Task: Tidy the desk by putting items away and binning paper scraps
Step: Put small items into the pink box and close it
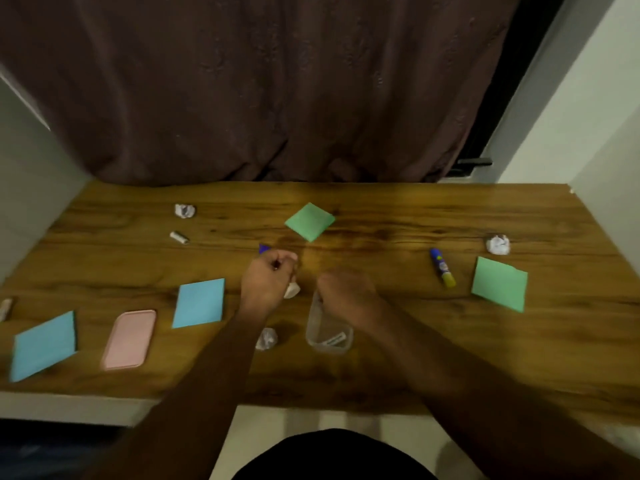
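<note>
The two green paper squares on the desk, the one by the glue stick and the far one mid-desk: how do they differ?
The far green square lies mid-desk, standing on a corner like a diamond, and looks smaller in this view. The near green square lies toward the right end beside the glue stick, only slightly turned, and looks larger. Both are the same green, lie flat on the wooden desk, and neither hand touches them.

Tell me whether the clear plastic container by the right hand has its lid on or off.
Off. The clear container stands upright with its mouth open, the right hand at its rim; a pink lid lies flat apart on the desk.
</note>
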Action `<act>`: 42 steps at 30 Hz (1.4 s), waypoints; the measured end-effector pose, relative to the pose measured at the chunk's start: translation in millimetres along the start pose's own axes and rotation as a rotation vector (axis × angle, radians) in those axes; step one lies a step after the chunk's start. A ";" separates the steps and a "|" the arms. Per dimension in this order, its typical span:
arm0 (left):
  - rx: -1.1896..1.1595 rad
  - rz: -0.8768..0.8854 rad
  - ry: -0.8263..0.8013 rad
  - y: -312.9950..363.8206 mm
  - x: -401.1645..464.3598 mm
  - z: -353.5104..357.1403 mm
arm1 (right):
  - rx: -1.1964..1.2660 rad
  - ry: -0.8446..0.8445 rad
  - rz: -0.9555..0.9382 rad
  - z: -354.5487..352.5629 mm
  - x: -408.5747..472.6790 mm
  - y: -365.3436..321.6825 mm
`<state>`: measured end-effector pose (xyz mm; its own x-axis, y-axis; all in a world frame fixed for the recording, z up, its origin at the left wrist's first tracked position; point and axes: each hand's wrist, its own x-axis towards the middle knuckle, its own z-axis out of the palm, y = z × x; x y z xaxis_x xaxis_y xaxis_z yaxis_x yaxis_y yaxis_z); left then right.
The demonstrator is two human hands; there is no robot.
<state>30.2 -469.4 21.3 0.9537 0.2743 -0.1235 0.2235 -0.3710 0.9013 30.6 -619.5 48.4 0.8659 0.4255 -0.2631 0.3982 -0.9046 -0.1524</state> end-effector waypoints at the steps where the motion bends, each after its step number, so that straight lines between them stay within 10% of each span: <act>1: 0.008 0.000 -0.012 -6.6 -2.1 -7.3 | -0.023 -0.011 0.023 5.5 0.1 -5.7; 20: 0.022 -0.060 -0.113 -64.7 -4.4 -92.0 | -0.205 -0.178 0.341 -21.0 20.4 -49.7; 42: 0.104 -0.274 0.438 -142.4 9.3 -258.4 | 0.301 -0.052 -0.307 17.1 158.1 -251.7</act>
<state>-44.8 -184.8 -0.9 0.6891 0.7102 -0.1438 0.4929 -0.3140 0.8115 62.1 -324.1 28.8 0.7018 0.6813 -0.2084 0.5221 -0.6908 -0.5002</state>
